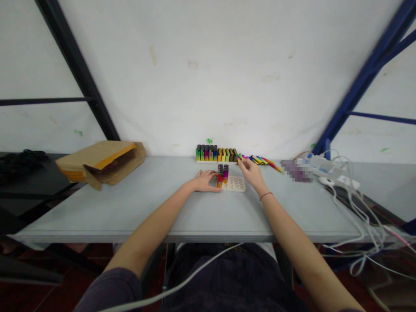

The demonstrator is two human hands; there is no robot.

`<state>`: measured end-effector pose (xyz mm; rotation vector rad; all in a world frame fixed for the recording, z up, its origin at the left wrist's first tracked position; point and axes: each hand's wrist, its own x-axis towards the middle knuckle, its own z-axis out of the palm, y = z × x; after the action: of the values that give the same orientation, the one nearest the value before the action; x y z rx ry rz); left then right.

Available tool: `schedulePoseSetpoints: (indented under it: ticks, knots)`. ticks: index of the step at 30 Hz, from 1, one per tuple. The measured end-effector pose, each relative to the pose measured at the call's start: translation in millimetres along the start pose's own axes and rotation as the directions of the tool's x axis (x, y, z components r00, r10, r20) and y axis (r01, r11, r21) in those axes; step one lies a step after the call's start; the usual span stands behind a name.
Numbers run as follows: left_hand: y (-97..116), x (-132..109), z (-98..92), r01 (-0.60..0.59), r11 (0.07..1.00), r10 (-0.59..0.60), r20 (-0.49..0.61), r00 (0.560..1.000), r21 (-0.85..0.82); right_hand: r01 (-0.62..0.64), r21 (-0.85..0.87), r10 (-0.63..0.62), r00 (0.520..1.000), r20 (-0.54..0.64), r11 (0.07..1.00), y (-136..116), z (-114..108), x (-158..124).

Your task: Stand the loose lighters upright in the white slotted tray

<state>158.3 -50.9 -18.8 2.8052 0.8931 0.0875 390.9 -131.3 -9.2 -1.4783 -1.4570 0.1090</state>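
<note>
Lighters (222, 174) stand upright in the near left corner of a pale tray (235, 184) at the middle of the tabletop (136, 203); only a few of its sockets are filled, and most of the tray shows bare. A full row of upright lighters (216, 153) in another holder sits behind it against the wall, and loose lighters (260, 160) lie flat in a line to the right of that row.

The left hand (205, 180) rests flat on the tabletop, fingers loosely spread, touching the left edge of the tray and holding nothing. The right hand (251, 170) reaches to the near end of the loose line, fingertips pinched on what looks like one lighter, though it is too small to be sure.

An open cardboard box (100, 164) lies well to the left. A power strip (320, 167) with a tangle of white cables (354, 203) crowds the right side, apart from the tray. Nothing lies between the hands and the lighters.
</note>
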Motion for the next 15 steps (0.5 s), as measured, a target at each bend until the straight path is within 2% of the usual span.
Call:
schedulePoseSetpoints:
  ticks: [2,4,6,8,11,13,15]
  knots:
    - [0,0,0.0,0.008,1.0,-0.008,0.01,1.0,-0.002,-0.148,-0.291,0.123,0.987,-0.101,0.945,19,-11,4]
    - [0,1,-0.1,0.012,1.0,-0.012,0.013,1.0,0.0,-0.286,-0.51,0.267,0.957,-0.111,0.811,36,-21,5]
    - [0,0,-0.2,0.009,1.0,-0.009,0.008,1.0,0.005,-0.356,-0.619,0.39,0.917,-0.085,0.701,48,-28,4]
    - [0,0,-0.3,0.005,1.0,-0.005,0.005,1.0,0.007,-0.367,-0.659,0.461,0.887,-0.035,0.657,53,-32,3]
    - [1,0,-1.0,0.007,1.0,-0.007,0.007,1.0,0.003,-0.35,-0.635,0.466,0.885,0.018,0.689,52,-31,5]
    - [1,-1,-1.7,0.007,1.0,-0.007,0.007,1.0,0.001,-0.321,-0.55,0.402,0.915,0.029,0.771,49,-29,8]
    - [2,-1,-2.2,0.007,1.0,-0.007,0.008,1.0,0.003,-0.244,-0.404,0.282,0.959,0.036,0.881,46,-26,11]
